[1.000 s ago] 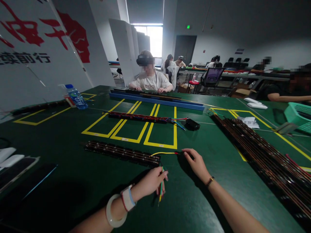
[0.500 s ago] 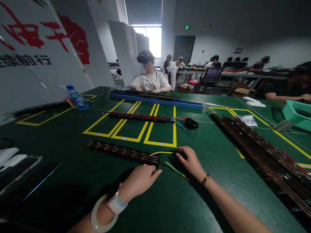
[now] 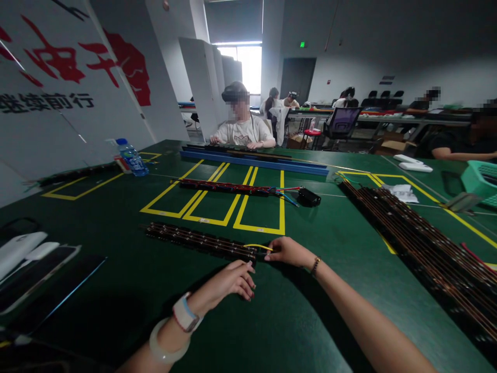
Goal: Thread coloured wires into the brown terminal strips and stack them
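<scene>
A long dark strip (image 3: 194,240) with rows of small parts lies on the green table (image 3: 310,321) in front of me. A yellow wire (image 3: 257,246) loops out of its right end. My right hand (image 3: 287,252) sits just right of that end, fingers closed together on the wires there. My left hand (image 3: 230,282) rests on the table just below the strip's right end. Its fingers are curled under, and what they hold, if anything, is hidden. A white bangle and a watch are on my left wrist, a thin bracelet on my right.
Beyond lies a second strip (image 3: 225,186) with coloured wires and a black box (image 3: 309,197), inside yellow tape rectangles (image 3: 258,228). A bundle of long dark strips (image 3: 427,243) runs along the right. A water bottle (image 3: 132,159), a blue rail (image 3: 252,158), a seated person (image 3: 243,129) and a teal basket (image 3: 481,181) lie farther off.
My left hand let go of the green and yellow wires, reached to the strip's end and curled. My right hand moved left to the strip's end and closed on the wires.
</scene>
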{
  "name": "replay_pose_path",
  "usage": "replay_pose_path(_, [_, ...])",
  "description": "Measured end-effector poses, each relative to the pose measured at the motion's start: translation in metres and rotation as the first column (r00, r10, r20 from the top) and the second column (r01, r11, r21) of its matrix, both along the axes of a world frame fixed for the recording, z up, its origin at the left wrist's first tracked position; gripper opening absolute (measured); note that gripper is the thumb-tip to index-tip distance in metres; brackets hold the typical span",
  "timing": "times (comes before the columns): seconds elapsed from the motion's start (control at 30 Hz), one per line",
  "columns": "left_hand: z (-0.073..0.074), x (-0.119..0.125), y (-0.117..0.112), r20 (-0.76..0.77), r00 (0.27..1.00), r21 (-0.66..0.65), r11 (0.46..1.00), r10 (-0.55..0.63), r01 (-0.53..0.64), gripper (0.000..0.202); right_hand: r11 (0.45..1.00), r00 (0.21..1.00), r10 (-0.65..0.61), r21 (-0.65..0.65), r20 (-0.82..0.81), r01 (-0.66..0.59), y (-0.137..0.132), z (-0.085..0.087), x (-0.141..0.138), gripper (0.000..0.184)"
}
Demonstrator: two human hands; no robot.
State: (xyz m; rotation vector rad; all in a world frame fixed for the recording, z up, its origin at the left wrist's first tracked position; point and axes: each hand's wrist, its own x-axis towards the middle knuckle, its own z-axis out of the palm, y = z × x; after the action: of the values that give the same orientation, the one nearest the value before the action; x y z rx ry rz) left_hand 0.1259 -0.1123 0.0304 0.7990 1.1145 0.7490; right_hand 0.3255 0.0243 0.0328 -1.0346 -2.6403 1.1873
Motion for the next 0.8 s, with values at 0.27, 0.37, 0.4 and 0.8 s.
replay_pose_path(0.27, [-0.001, 0.003, 0.014, 0.088, 0.978, -0.016, 0.982, 0.191, -0.19, 0.035, 0.986, 0.984, -0.055, 0.144, -0.17, 0.08, -0.016, -0.008, 0.0, 0.028])
replay_pose_path(0.37, [0.0, 0.001, 0.024, 0.056, 0.981, -0.028, 0.983, 0.184, -0.183, 0.032, 0.968, 0.986, -0.053, 0.235, -0.157, 0.09, -0.022, -0.009, -0.003, 0.029])
replay_pose_path(0.4, [0.001, 0.0, 0.028, 0.056, 0.982, -0.03, 0.983, 0.182, -0.18, 0.031, 0.961, 0.988, -0.052, 0.263, -0.146, 0.089, -0.024, -0.009, -0.005, 0.029])
replay_pose_path(0.8, [0.0, 0.023, 0.024, 0.195, 0.971, -0.063, 0.99, 0.138, -0.128, 0.039, 0.811, 0.986, -0.161, 0.575, 0.045, 0.107, -0.06, -0.003, -0.02, 0.02])
